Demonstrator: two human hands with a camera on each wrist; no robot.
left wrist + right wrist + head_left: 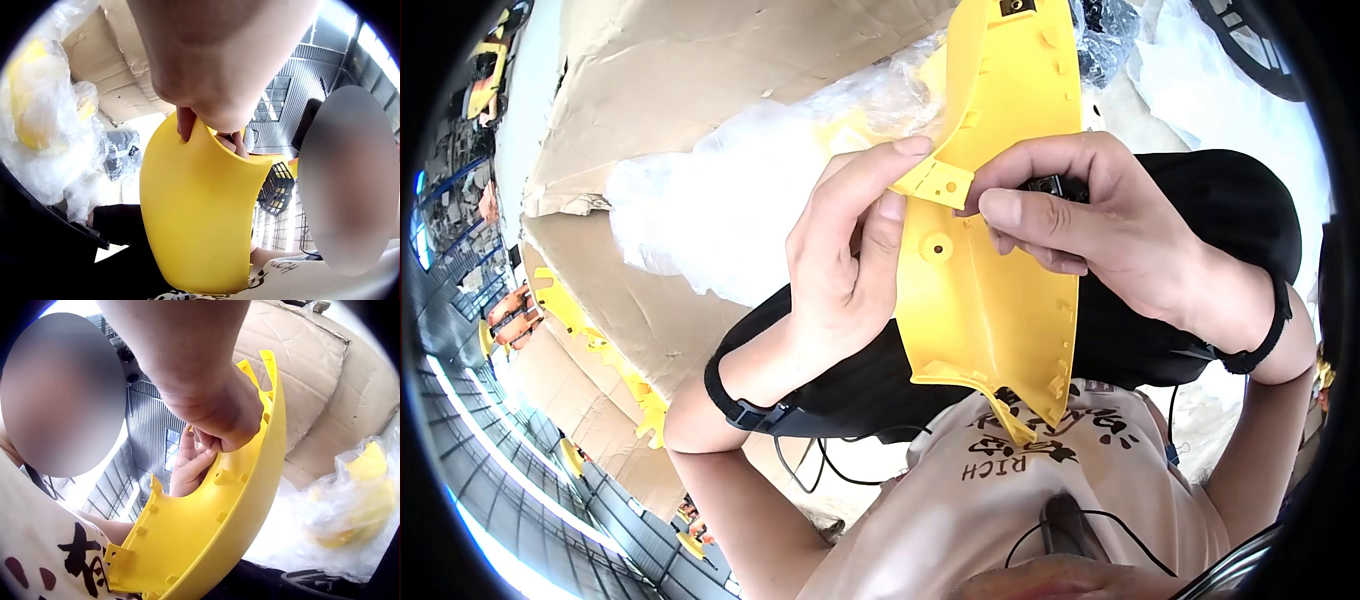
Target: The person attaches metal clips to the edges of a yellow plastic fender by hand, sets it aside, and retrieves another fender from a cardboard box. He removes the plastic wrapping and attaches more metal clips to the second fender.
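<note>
A curved yellow plastic panel [1000, 320] lies across the person's lap, its inner side with clips and a round boss facing up in the head view. The left hand [845, 240] pinches a flat tab of the panel's edge between thumb and fingers. At that tab's other end is the right hand [1090, 205], thumb and index finger brought together, with a small black part [1055, 187] within its curled fingers. The left wrist view shows the panel's smooth outer face [197, 206]; the right wrist view shows its ribbed inside [181, 531], the right hand [219, 419] partly hiding the tab.
Clear plastic wrap [710, 200] with yellow pieces inside lies beyond the left hand on cardboard [670, 70]. More wrapped items are at the top right. Further yellow parts [600, 350] lie at the left. A black crate [275, 189] shows in the left wrist view.
</note>
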